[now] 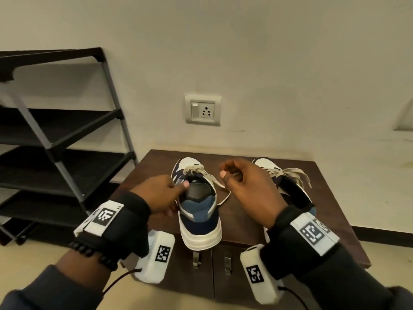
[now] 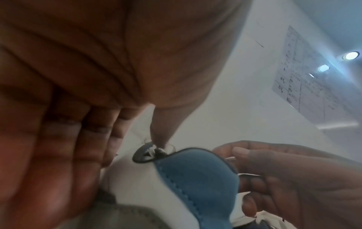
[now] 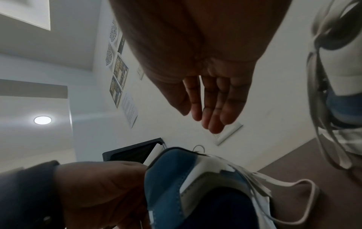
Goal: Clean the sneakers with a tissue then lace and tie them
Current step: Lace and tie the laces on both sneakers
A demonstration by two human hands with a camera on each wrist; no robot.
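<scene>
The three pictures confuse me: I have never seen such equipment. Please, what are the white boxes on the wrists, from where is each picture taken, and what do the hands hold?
No machine: a person works with bare hands. The white boxes are wrist cameras. The wide picture comes from a head camera; the two close ones look along each hand. Two sneakers stand on a brown cabinet. The left hand grips the collar of the near sneaker. The right hand, fingers curled, seems to pinch its lace. The other sneaker stands beside, laces loose.
</scene>
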